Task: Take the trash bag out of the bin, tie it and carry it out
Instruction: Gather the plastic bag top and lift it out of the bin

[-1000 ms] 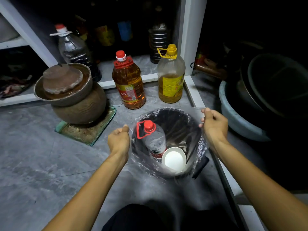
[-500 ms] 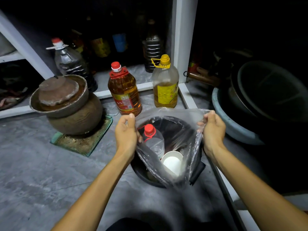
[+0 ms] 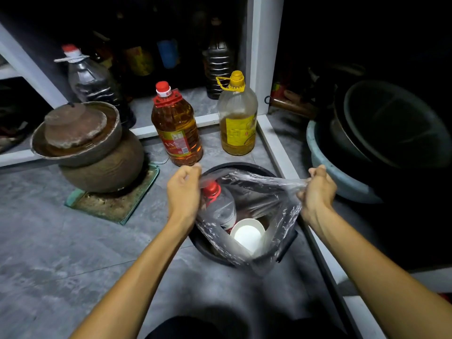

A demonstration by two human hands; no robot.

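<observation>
A clear plastic trash bag (image 3: 281, 216) hangs partly lifted out of a black round bin (image 3: 234, 165) on the grey floor. My left hand (image 3: 183, 189) grips the bag's left rim. My right hand (image 3: 316, 189) grips the right rim and pulls it taut. Inside the bag lie a clear bottle with a red cap (image 3: 217, 206) and a white paper cup (image 3: 248, 234). The bag's bottom still sits inside the bin.
Two oil bottles (image 3: 177, 128) (image 3: 237, 116) stand just behind the bin. A brown clay jar (image 3: 97, 152) sits on a green tile at left. A light blue basin (image 3: 322, 160) holding dark pots is at right. A white shelf frame (image 3: 276, 148) runs beside the bin.
Both hands took the bag's rim off the bin and raised it. The bag's mouth is now pulled tighter between the hands and the bag stands higher.
</observation>
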